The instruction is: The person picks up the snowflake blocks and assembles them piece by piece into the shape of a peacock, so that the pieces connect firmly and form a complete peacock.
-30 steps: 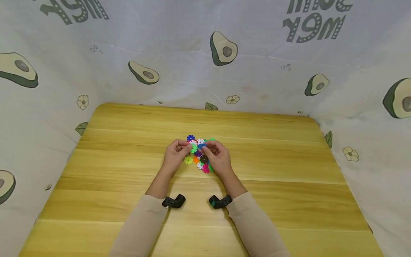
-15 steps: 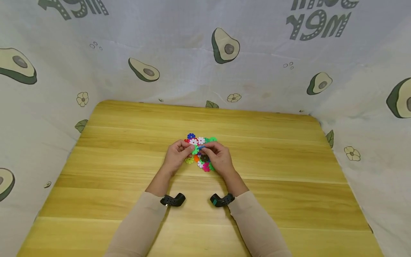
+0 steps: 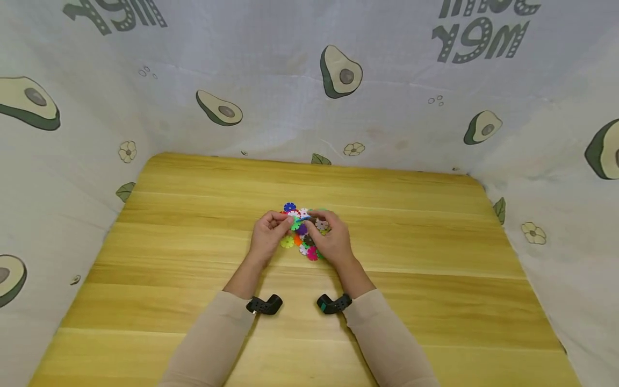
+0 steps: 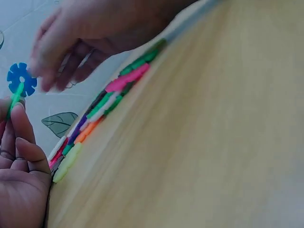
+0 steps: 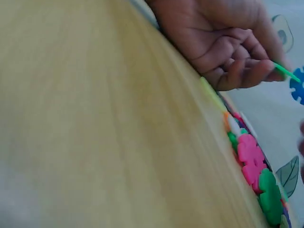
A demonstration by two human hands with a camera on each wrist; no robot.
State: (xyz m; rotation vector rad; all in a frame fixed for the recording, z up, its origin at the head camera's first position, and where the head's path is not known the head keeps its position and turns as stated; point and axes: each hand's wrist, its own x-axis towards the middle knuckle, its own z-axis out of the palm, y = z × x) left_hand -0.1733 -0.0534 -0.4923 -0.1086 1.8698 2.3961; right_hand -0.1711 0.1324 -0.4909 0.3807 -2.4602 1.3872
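Between left thumb and index finger, my left hand (image 3: 267, 235) pinches a bright green snowflake disc (image 4: 17, 97). A blue snowflake disc (image 4: 21, 78), notched round its rim, is slotted into the green one and stands crosswise to it. My right hand (image 3: 333, 236) is close beside the blue disc, its thumb and index finger spread apart; in the left wrist view this hand (image 4: 90, 38) is blurred and its fingertips overlap the disc's edge. Under both hands lies a group of snowflake discs, among them yellow-green (image 3: 287, 242), pink (image 3: 312, 254) and purple (image 3: 302, 230), partly hidden by the hands.
The discs lie on a wood-grain table (image 3: 411, 247). A white cloth (image 3: 271, 64) printed with avocados hangs behind it and at both sides. Each wrist wears a black band, the left band (image 3: 264, 305) and right band (image 3: 333, 304).
The blue disc has turned edge-on to the head view against the green disc. My right thumb and index finger have spread apart, showing more discs between them. The left hand keeps its pinch.
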